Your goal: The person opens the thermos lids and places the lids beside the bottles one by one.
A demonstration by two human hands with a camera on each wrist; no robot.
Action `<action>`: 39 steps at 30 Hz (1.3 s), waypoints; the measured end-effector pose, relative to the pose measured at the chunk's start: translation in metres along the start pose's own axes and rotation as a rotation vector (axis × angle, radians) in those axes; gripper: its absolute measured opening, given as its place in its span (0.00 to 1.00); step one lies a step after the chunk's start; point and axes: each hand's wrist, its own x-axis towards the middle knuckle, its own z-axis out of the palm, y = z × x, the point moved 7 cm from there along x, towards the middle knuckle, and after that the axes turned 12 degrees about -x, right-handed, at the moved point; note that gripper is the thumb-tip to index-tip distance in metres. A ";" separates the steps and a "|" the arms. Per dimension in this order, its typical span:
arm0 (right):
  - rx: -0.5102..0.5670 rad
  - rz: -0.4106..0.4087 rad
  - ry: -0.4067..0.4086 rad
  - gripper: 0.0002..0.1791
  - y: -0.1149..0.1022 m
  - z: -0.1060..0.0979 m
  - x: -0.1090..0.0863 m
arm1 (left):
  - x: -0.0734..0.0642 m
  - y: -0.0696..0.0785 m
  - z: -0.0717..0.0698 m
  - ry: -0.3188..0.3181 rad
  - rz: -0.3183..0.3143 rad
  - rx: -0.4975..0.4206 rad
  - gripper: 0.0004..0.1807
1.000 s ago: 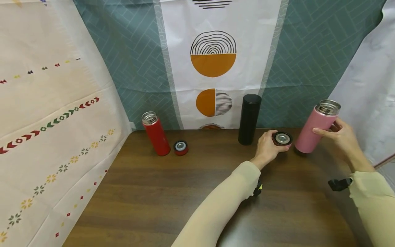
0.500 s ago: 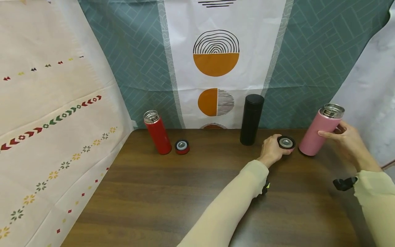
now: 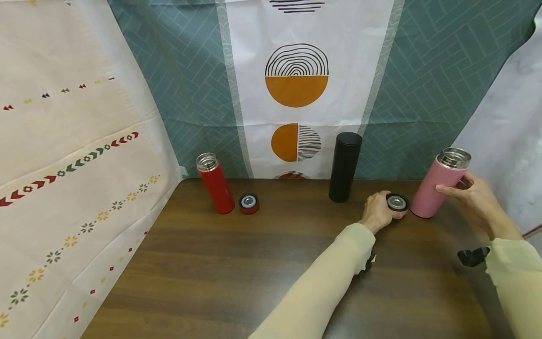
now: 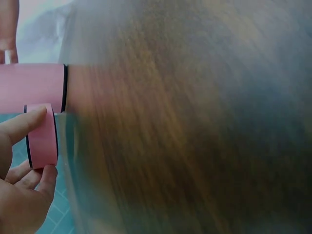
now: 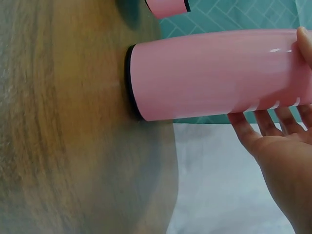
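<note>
My right hand [image 3: 480,200] grips the pink thermos bottle [image 3: 436,188] by its upper side, thumb across the front and fingers behind. The bottle's steel mouth is uncovered, and its dark base is right at the tabletop in the right wrist view. Just left of it, my left hand [image 3: 378,210] pinches the pink lid [image 4: 43,136] between thumb and fingers. The lid's underside with its pale round seal faces up in the head view. In the left wrist view the lid overlaps the lower edge of the bottle.
A black thermos [image 3: 345,167] with its top on stands left of my left hand. Farther left are an uncapped red thermos [image 3: 216,188] and its red lid [image 3: 249,204], underside up. The wooden table [image 3: 203,282] ends at a teal and white cloth backdrop [image 3: 203,89].
My right hand has brought the pink bottle down onto the table. The left hand with the lid has moved right and lower. The view has shifted slightly.
</note>
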 end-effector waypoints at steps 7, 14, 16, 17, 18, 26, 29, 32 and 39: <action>0.006 -0.023 -0.039 0.33 0.004 0.003 0.000 | 0.000 0.000 0.008 -0.004 0.016 0.014 0.39; -0.008 -0.031 -0.038 0.33 0.007 0.004 -0.002 | -0.001 -0.001 0.016 -0.001 0.027 0.061 0.38; -0.005 -0.035 -0.036 0.33 0.007 0.005 -0.002 | -0.001 -0.001 0.016 -0.001 0.035 0.081 0.38; -0.013 -0.036 -0.037 0.33 0.007 0.005 -0.002 | -0.001 -0.001 0.017 -0.002 0.038 0.088 0.38; -0.014 -0.036 -0.035 0.33 0.006 0.005 -0.002 | -0.002 -0.001 0.016 -0.006 0.040 0.094 0.38; -0.020 -0.025 -0.034 0.36 0.005 0.006 -0.002 | -0.004 0.007 0.012 -0.037 0.070 0.150 0.44; -0.083 -0.029 -0.024 0.35 0.002 0.003 -0.003 | -0.005 0.008 0.008 -0.039 0.070 0.111 0.45; -0.209 -0.048 0.018 0.35 -0.008 -0.004 -0.004 | -0.006 0.009 -0.001 -0.046 0.075 0.059 0.43; -0.380 -0.116 0.211 0.43 -0.047 -0.012 -0.009 | -0.013 0.012 -0.025 -0.082 0.091 -0.102 0.39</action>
